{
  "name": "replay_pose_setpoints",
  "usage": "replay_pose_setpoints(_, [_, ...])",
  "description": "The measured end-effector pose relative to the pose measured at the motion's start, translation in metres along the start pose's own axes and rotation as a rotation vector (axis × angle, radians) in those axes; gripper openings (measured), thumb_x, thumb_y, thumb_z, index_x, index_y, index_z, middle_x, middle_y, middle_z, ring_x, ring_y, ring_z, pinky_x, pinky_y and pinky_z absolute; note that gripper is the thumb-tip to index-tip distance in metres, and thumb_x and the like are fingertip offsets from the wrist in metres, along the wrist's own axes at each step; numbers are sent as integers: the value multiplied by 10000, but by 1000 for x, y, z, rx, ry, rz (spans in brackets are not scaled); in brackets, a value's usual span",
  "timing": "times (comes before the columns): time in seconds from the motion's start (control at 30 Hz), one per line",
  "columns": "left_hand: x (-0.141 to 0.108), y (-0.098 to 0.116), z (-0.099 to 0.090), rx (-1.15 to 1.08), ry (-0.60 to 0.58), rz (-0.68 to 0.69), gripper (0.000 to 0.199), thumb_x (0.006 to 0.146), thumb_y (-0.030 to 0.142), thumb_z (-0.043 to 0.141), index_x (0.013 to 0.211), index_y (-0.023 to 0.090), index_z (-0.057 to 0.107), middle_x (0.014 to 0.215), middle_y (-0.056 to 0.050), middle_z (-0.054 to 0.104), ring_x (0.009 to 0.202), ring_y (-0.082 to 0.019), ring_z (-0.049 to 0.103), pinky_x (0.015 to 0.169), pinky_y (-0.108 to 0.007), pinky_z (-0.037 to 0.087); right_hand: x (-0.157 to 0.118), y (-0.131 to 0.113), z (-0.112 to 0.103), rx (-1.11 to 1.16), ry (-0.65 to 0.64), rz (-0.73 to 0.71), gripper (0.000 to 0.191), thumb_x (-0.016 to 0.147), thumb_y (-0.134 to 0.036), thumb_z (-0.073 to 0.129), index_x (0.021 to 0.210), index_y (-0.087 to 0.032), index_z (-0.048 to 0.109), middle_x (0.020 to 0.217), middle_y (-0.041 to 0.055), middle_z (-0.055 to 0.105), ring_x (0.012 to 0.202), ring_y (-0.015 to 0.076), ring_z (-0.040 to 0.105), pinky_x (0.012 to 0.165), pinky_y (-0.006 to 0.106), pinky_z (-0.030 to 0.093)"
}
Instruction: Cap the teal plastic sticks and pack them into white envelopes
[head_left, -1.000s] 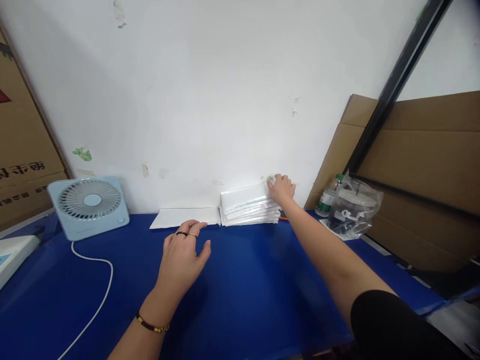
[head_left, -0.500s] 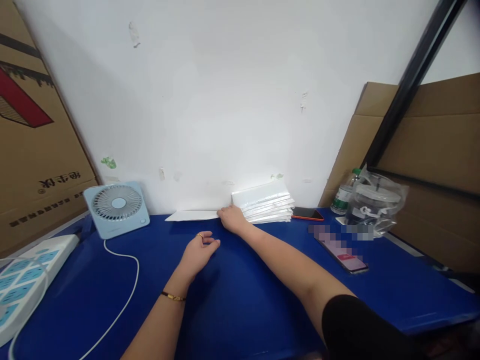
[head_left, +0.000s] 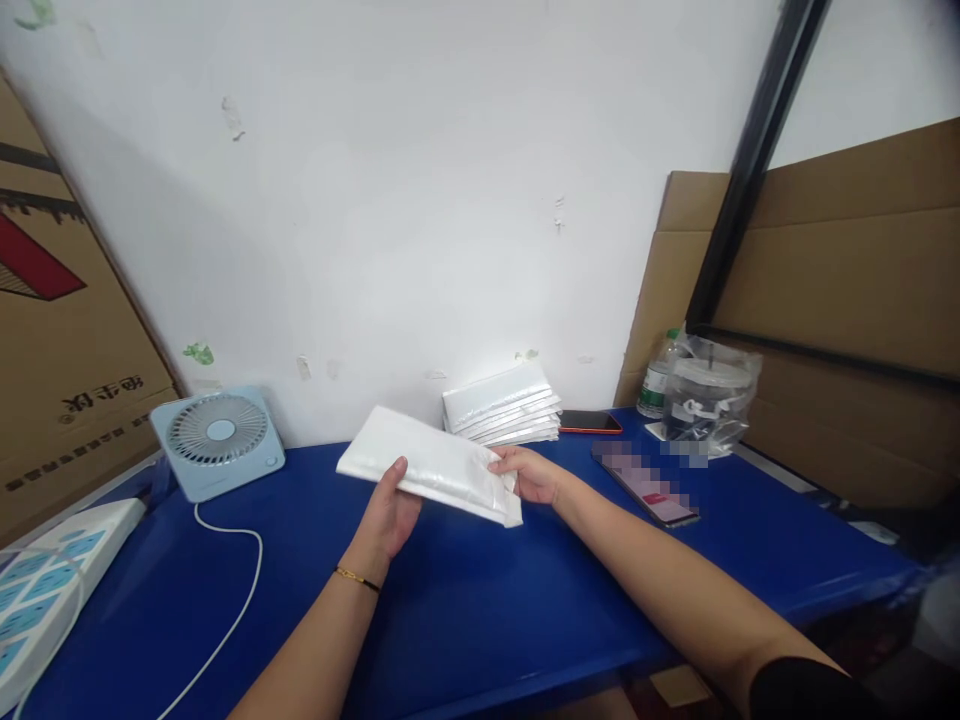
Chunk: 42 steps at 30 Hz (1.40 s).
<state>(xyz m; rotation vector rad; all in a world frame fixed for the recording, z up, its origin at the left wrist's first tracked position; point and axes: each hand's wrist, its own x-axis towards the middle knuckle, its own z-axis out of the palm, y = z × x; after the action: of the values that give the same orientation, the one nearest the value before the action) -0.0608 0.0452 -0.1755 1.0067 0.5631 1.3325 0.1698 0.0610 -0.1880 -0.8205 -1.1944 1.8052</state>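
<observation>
A flat white plastic-wrapped packet is held above the blue table between my two hands, slightly tilted. My left hand grips its near left edge, thumb on top and fingers underneath. At the packet's right end, my right hand pinches the loose wrapper, its thumb and fingers closed on the film. Behind the packet, a stack of similar white packets lies fanned against the wall. What is inside the packet cannot be seen.
The blue table carries a light-blue fan and a power strip at left. To the right are an orange-edged phone, another phone, a bottle and a bagged cup. Cardboard flanks the right side.
A white packet has been lifted off the table by the wall and brought nearer. My left hand, formerly empty, has taken hold of it. The view has shifted slightly right.
</observation>
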Motion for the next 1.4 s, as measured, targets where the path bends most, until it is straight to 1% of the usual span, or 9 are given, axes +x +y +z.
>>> replay_pose_setpoints(0.2, [6, 17, 28, -55, 80, 96, 513, 761, 461, 536, 1245, 321, 440, 1078, 0, 653, 1142, -207, 530, 952, -374, 434, 2, 12, -5, -98, -67, 72, 313, 660, -248, 721, 945, -140, 650, 844, 45, 673, 746, 155, 635, 713, 295, 490])
replay_pose_setpoints(0.4, [26, 29, 50, 46, 225, 233, 577, 680, 359, 679, 1220, 277, 494, 940, -12, 675, 1005, -196, 603, 873, -329, 460, -2, 1, -38, -324, 217, -138, 371, 779, -428, 596, 1022, -154, 654, 980, 87, 645, 959, 181, 584, 863, 326, 441])
replay_pose_setpoints(0.5, [31, 36, 62, 92, 240, 277, 585, 674, 319, 700, 1218, 257, 496, 973, -33, 664, 1001, -203, 601, 867, -332, 457, -10, -6, -49, -461, 180, -148, 453, 771, -468, 589, 1117, -175, 614, 1124, 93, 608, 1081, 214, 532, 943, 373, 390])
replay_pose_setpoints(0.63, [31, 42, 74, 112, 273, 306, 580, 668, 300, 713, 1203, 264, 492, 996, -34, 654, 1001, -199, 598, 878, -339, 452, -19, -9, -36, -784, -16, -185, 779, 623, -476, 725, 1315, -260, 442, 1356, 68, 438, 1237, 256, 394, 1030, 400, 293])
replay_pose_setpoints(0.73, [29, 39, 81, 67, 293, 299, 532, 669, 289, 713, 1160, 261, 510, 1003, -32, 649, 1005, -192, 598, 887, -333, 450, -15, 0, -12, -1044, -11, -343, 979, 491, -465, 799, 1352, -255, 383, 1370, 79, 407, 1244, 293, 360, 1035, 414, 260])
replay_pose_setpoints(0.87, [26, 27, 84, -13, 316, 242, 439, 678, 285, 693, 1084, 233, 533, 983, -36, 647, 983, -185, 608, 870, -325, 465, -1, 15, 6, -1212, 103, -494, 774, 559, -352, 777, 1255, -219, 467, 1158, 63, 570, 1033, 254, 514, 894, 359, 368])
replay_pose_setpoints(1.07, [28, 37, 84, 74, 340, 284, 447, 680, 328, 674, 1094, 241, 528, 960, -28, 637, 930, -177, 616, 809, -311, 489, 0, 13, -9, -1507, 125, -390, 220, 770, -361, 604, 918, -198, 605, 840, 35, 613, 849, 206, 536, 700, 276, 359])
replay_pose_setpoints(1.27, [31, 73, 96, 344, 229, 363, 503, 641, 338, 706, 1095, 220, 524, 972, -26, 628, 941, -184, 599, 835, -319, 470, -8, 7, -17, -1614, 97, -375, 678, 631, -716, 570, 1061, -192, 545, 980, 76, 546, 870, 226, 517, 652, 273, 361])
replay_pose_setpoints(1.4, [31, 90, 101, 509, 162, 362, 527, 644, 353, 699, 1108, 196, 503, 1067, -57, 610, 1017, -220, 569, 861, -357, 457, -9, 9, -17, -1636, 86, -402, 688, 658, -725, 529, 1101, -199, 524, 1016, 84, 517, 901, 233, 509, 679, 291, 385])
